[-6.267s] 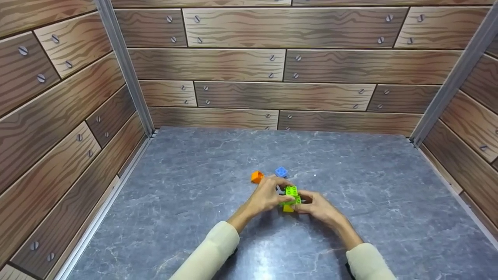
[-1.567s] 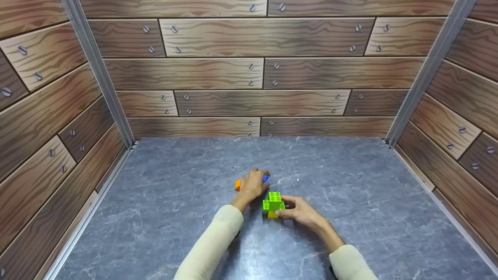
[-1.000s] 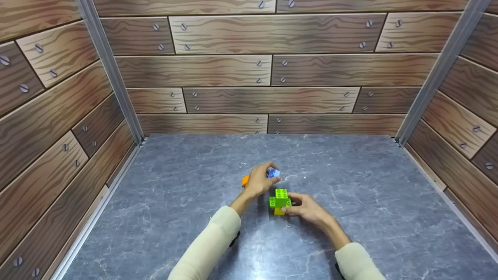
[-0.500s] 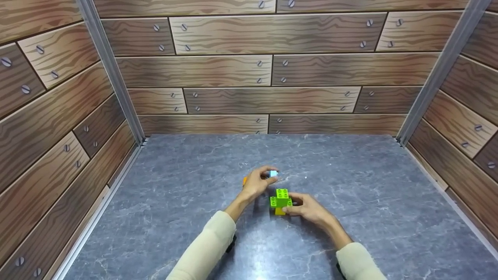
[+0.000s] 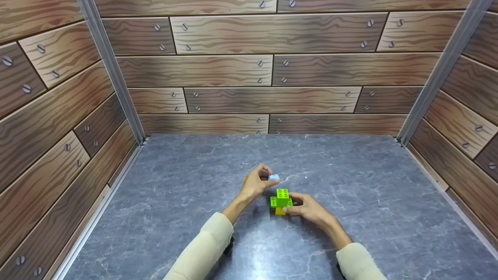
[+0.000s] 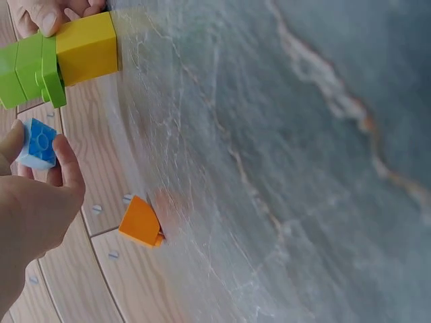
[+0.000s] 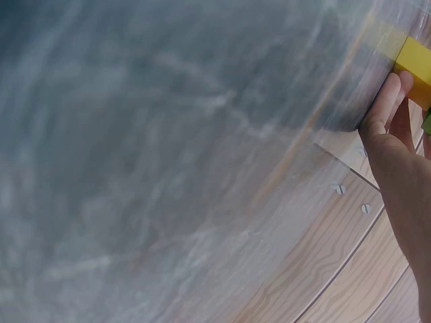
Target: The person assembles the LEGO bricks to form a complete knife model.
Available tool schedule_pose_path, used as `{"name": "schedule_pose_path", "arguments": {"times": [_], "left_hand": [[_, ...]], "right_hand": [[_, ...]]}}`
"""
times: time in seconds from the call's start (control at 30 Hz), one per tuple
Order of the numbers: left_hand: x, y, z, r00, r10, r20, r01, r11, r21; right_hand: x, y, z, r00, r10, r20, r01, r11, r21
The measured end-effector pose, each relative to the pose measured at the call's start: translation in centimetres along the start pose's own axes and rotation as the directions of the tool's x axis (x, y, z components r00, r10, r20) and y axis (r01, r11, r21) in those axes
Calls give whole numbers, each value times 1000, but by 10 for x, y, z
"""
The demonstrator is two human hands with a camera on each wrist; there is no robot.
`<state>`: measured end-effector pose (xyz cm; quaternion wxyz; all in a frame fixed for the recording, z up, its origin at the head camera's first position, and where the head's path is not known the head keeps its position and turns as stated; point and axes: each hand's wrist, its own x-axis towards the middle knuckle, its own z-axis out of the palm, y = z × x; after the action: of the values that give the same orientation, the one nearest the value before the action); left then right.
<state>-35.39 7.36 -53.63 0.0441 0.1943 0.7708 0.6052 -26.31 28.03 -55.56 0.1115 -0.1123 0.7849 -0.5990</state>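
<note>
My left hand (image 5: 255, 183) pinches a small blue building brick (image 5: 274, 177) between thumb and fingers, above the table. In the left wrist view the hollow underside of the blue brick (image 6: 40, 143) shows. A stack stands upright just nearer to me: a yellow brick (image 5: 280, 211) at the bottom, green bricks (image 5: 282, 198) above, one layer jutting out sideways. My right hand (image 5: 311, 208) holds the stack low on its right side, the thumb in front. An orange brick (image 6: 140, 222) with a sloped or curved side lies on the table, mostly hidden behind my left hand in the head view.
The grey marbled tabletop (image 5: 186, 167) is enclosed by wood-patterned walls (image 5: 225, 70) at the back and both sides. Metal posts (image 5: 113, 70) mark the back corners.
Earlier my left hand was at the green bricks and the blue brick lay on the table. Since then it has picked the blue brick up and turned it. My right hand stays at the stack.
</note>
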Motion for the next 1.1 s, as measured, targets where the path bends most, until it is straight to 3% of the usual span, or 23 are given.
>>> {"name": "schedule_pose_path", "arguments": {"times": [0.1,0.4,0.87,1.1], "left_hand": [[-2,0,-2,1000,-3,4,3,1000,-5],[-12,3,-3,1000,1,28,3,988,-151],[-22,6,-3,1000,10,19,-7,994,-113],[-25,7,-3,997,49,55,-42,992,-117]], "right_hand": [[0,-1,1,1000,7,0,-7,1000,2],[1,0,1,1000,0,-7,0,1000,3],[1,0,1,1000,-7,-16,7,1000,3],[1,1,1,1000,-16,-7,16,1000,-9]]}}
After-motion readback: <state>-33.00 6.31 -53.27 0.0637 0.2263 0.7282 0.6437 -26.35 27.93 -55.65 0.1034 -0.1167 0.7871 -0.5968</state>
